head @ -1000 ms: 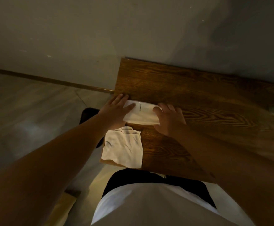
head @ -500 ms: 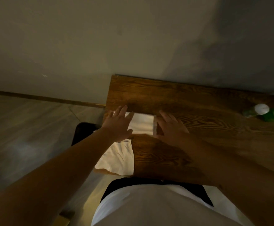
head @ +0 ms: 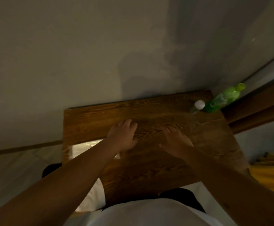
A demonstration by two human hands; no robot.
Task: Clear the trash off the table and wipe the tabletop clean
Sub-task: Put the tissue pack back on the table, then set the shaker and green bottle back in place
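The dark wooden table (head: 149, 173) stands against a wall. My left hand (head: 123, 136) and my right hand (head: 175, 137) lie over its bare middle, fingers spread, holding nothing. A white flat pack (head: 85, 146) sits at the table's left edge, partly hidden by my left forearm. Below the forearm a white cloth (head: 94, 198) shows at the near left corner. At the back right corner stand a green plastic bottle (head: 222, 98) and a small clear bottle with a white cap (head: 198, 106).
A grey wall (head: 100, 54) runs along the table's far edge. A wooden frame (head: 255, 110) adjoins the table's right side, with something yellow (head: 269, 175) below it. A dark object (head: 51, 170) sits on the floor at the left.
Both hands have left the white pack and moved right onto the bare wood. The view has swung right, which brings the two bottles fully in.
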